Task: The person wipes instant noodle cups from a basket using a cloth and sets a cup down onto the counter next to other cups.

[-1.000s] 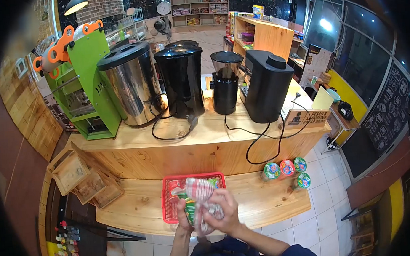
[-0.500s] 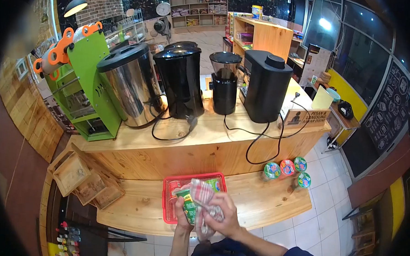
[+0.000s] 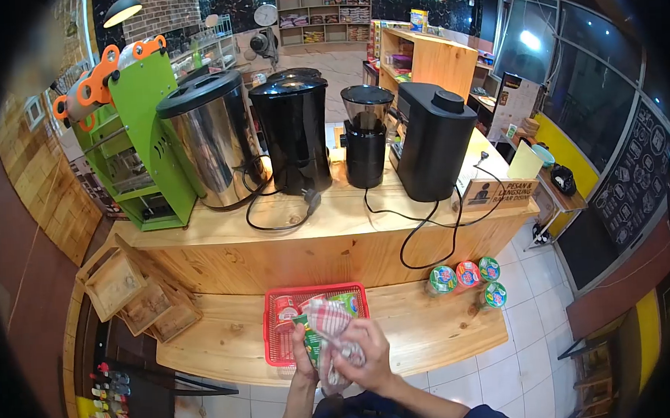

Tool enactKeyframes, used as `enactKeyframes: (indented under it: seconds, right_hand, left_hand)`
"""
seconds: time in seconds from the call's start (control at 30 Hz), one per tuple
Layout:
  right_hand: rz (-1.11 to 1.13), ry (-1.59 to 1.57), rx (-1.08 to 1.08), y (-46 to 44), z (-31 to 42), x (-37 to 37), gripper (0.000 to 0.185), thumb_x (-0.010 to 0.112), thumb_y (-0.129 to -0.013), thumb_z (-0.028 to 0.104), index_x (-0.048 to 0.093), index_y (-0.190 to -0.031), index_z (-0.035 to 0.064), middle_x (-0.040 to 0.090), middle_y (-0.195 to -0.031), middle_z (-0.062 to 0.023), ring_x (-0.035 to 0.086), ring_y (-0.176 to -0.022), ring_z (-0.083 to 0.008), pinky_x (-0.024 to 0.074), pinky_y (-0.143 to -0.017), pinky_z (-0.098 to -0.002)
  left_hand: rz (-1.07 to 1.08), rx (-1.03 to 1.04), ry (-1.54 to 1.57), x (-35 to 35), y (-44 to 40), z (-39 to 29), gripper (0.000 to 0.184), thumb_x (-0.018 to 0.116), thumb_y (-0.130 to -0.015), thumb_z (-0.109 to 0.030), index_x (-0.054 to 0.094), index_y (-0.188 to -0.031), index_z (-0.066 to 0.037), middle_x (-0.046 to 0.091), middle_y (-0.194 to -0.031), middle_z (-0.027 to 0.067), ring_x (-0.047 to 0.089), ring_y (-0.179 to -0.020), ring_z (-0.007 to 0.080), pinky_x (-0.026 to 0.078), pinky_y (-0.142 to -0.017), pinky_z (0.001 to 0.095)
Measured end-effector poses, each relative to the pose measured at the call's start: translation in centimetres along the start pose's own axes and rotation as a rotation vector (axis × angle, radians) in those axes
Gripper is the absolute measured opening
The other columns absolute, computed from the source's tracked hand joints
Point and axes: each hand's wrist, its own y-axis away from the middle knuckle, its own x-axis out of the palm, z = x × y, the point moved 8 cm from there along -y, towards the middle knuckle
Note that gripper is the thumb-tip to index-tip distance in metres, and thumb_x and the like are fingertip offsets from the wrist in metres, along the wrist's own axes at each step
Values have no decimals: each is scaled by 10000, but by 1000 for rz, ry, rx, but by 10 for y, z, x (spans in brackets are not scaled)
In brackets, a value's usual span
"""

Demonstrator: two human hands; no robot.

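the wooden worktop (image 3: 222, 352) is supporting a red basket (image 3: 268, 346). caution: uneven pressure from the checked cloth (image 3: 329, 317) could be twisting the green container (image 3: 314, 344) loose, and overhanging folds may be masking a slip. my left grip (image 3: 302, 354) is clamping the container from its left side; my right grip (image 3: 368, 355) is clamping the bunched cloth at its right, so the container is sitting between both grips.

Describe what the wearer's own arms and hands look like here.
The left hand and right hand are both bare, without gloves, and the visible forearms are uncovered. A plain dark navy sleeve shows on the right arm; the left sleeve is out of view. The dark navy top has pale markings.
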Motion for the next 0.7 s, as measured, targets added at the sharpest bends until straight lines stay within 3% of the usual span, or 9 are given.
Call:
enactKeyframes:
  seconds: [0.07, 0.17, 0.23, 0.33, 0.37, 0.4, 0.57, 0.7]
  right_hand:
    - [-38, -25, 22, -22, -10, -9, 343, 802, -728, 115, 656, -1031, 48, 610, -1053, -162, 635, -942, -336, 530, -828, -415]
    - [-93, -9, 40, -44, -20, -18, 342, 785, -745, 91, 635, -1047, 36, 606, -1049, -176, 643, -929, -337, 534, -806, -399]
    - [-65, 22, 15, -44, -17, -17, 349, 797, -738, 117, 638, -1040, 46, 605, -1045, -186, 646, -939, -345, 540, -797, -408]
    - [16, 13, -12, -16, -1, -2, 353, 812, -721, 158, 650, -1020, 65, 613, -1037, -180, 651, -934, -349, 544, -799, -422]
    - [24, 35, -52, -3, 1, 4, 372, 824, -715, 252, 689, -1021, 90, 626, -1066, -146, 638, -950, -346, 524, -803, -446]
    - [24, 36, -59, -2, 3, 5, 362, 822, -710, 227, 681, -1012, 88, 627, -1055, -152, 646, -943, -347, 531, -799, -443]
    - [-8, 42, -41, -33, -1, -7, 351, 807, -709, 147, 658, -1016, 66, 621, -1052, -171, 656, -933, -346, 545, -794, -432]
    - [-59, 6, 17, -50, -15, -13, 344, 793, -736, 108, 644, -1039, 40, 614, -1063, -183, 650, -926, -351, 542, -792, -409]
  left_hand:
    - [-19, -34, 5, -17, 1, 18, 755, 481, -956, -644, 530, -1384, -23, 652, -1285, 144, 652, -1147, 274, 523, -1015, 441]
    - [-66, 27, -15, 12, 2, 20, 799, 464, -948, -686, 539, -1381, -19, 641, -1298, 150, 640, -1156, 275, 520, -1006, 436]
    - [217, -79, 257, -23, -12, 44, 810, 448, -949, -701, 546, -1374, -17, 653, -1276, 153, 647, -1137, 273, 526, -992, 434]
    - [-14, 6, 105, -27, -14, 23, 769, 428, -959, -697, 572, -1325, -36, 687, -1166, 130, 673, -1039, 246, 548, -929, 412]
    - [-24, 30, 90, -21, -13, 11, 704, 458, -966, -662, 580, -1307, -58, 687, -1141, 104, 672, -1013, 220, 555, -902, 396]
    - [-30, 56, 75, -18, -15, 1, 640, 489, -974, -628, 589, -1289, -80, 686, -1117, 78, 671, -987, 194, 562, -876, 379]
    - [37, -52, 131, -6, 0, 15, 680, 511, -977, -600, 547, -1344, -29, 681, -1199, 116, 682, -1029, 237, 565, -929, 405]
    - [40, -64, -16, 6, 4, 23, 869, 473, -940, -680, 471, -1480, 0, 606, -1385, 167, 622, -1223, 292, 500, -1055, 436]
